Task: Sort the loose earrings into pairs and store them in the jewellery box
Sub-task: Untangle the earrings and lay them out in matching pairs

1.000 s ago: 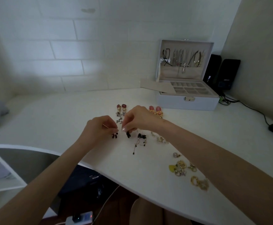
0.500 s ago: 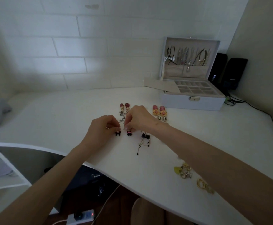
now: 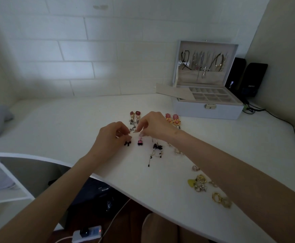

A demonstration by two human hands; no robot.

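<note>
One white desk (image 3: 69, 123) — earrings (image 3: 200, 183), tiled wall (image 3: 73, 50)

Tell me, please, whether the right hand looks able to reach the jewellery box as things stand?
Probably yes. The jewellery box stands open beyond the right hand, lid upright, compartments uncovered. Only pink earrings lie between them, low enough to pass over. Its fingers seem to pinch a pink-and-black earring.

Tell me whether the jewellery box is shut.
No, the jewellery box is open, its lid standing upright with necklaces hanging inside.
</note>
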